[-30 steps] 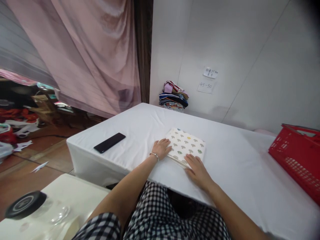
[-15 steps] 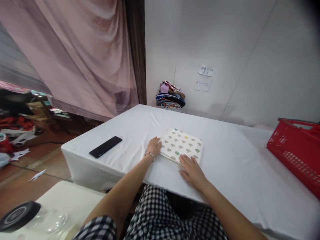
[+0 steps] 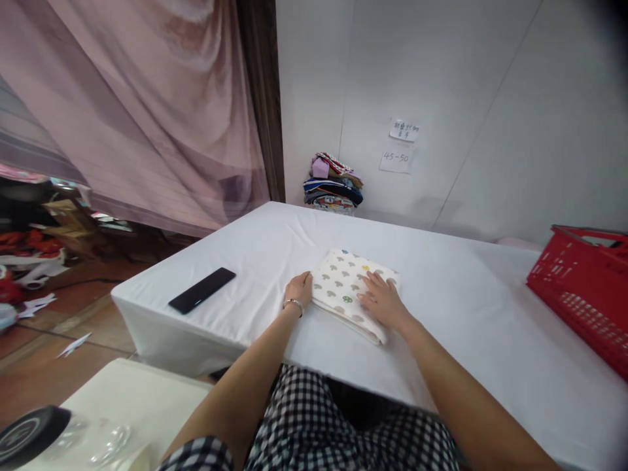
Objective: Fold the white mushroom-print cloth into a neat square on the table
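Note:
A folded white cloth (image 3: 338, 278) printed with grey, green, blue and yellow mushroom shapes lies on the white-covered table in front of me. My left hand (image 3: 298, 291), with a bracelet at the wrist, is at the cloth's left edge. Its fingers are curled in and closed on that edge, and the fingertips are partly hidden. On the right part of the cloth's top my right hand (image 3: 385, 302) lies flat, its fingers spread. The folded layers show along the near edge.
To the left on the table (image 3: 466, 314) lies a black phone (image 3: 203, 290). A red plastic basket (image 3: 583, 288) stands at the right. Folded fabrics (image 3: 333, 183) are stacked by the wall beyond the table. A clear container with a black lid (image 3: 34, 432) is at lower left.
My right hand has slid away from me, from the cloth's near edge onto its upper right part. My left hand's fingers have drawn in at the left edge.

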